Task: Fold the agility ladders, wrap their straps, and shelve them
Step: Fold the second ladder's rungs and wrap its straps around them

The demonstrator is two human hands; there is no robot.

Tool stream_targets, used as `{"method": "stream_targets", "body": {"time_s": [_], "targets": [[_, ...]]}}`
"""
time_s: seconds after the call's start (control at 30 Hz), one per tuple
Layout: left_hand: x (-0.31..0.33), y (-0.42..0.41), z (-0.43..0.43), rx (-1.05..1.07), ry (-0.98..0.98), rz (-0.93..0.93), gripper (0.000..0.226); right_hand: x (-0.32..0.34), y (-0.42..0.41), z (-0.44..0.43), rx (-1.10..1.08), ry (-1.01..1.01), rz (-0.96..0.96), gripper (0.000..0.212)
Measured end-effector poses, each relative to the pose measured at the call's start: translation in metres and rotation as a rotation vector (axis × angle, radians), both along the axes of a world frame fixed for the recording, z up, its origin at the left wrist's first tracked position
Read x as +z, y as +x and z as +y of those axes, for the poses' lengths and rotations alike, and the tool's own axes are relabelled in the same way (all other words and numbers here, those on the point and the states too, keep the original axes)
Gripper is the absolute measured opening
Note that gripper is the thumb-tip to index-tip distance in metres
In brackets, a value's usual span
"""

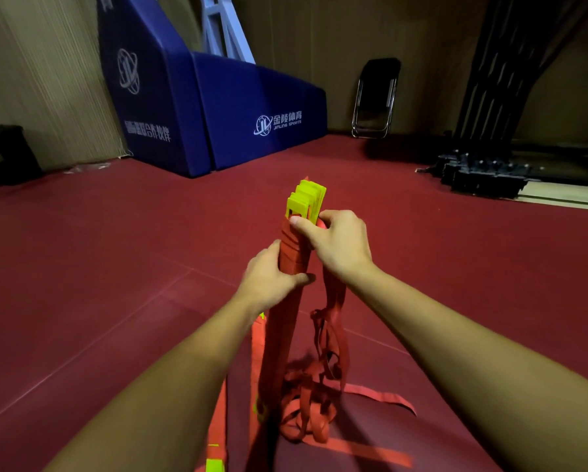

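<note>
A folded agility ladder (pixel 280 335) stands upright on the floor in front of me, its yellow rungs (pixel 306 199) bunched at the top and red strap wound around its body. My left hand (pixel 272 275) grips the wrapped bundle below the top. My right hand (pixel 336 238) holds the strap at the bundle's top right, thumb pressed on the wrap. Loose red strap (pixel 323 396) hangs from my right hand and lies tangled on the floor at the base.
The dark red sports floor (pixel 115 267) spreads all around. A blue padded hoop base (pixel 217 107) stands at the back left, a folded black chair (pixel 376 97) against the back wall, black equipment (pixel 483 172) at the right, a dark object (pixel 6 155) far left.
</note>
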State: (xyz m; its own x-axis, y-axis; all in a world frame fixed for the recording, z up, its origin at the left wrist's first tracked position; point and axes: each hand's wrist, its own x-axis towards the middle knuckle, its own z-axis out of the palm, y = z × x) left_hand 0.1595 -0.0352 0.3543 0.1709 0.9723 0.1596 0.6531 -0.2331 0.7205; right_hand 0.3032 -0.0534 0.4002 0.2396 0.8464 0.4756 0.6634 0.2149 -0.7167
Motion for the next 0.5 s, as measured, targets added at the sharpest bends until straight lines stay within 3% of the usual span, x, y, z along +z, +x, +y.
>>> {"method": "stream_targets", "body": {"time_s": [0.1,0.2,0.33,0.5], "targets": [[0.0007,-0.0004,0.0009,-0.18,-0.213,-0.309,0.042,0.0008,0.003,-0.0005,0.034,0.033,0.015,0.055],[-0.0019,0.0007,0.0008,-0.216,-0.196,-0.363,0.038,0.0035,0.0068,-0.0014,0.061,0.035,0.042,0.055],[-0.0073,0.0002,0.0027,-0.079,-0.031,-0.202,0.053,0.0006,0.0068,0.0009,0.031,-0.033,0.112,0.048],[-0.0055,0.006,-0.0028,0.106,0.119,0.066,0.051,0.0025,0.0009,-0.0039,-0.005,-0.064,0.081,0.066]]}}
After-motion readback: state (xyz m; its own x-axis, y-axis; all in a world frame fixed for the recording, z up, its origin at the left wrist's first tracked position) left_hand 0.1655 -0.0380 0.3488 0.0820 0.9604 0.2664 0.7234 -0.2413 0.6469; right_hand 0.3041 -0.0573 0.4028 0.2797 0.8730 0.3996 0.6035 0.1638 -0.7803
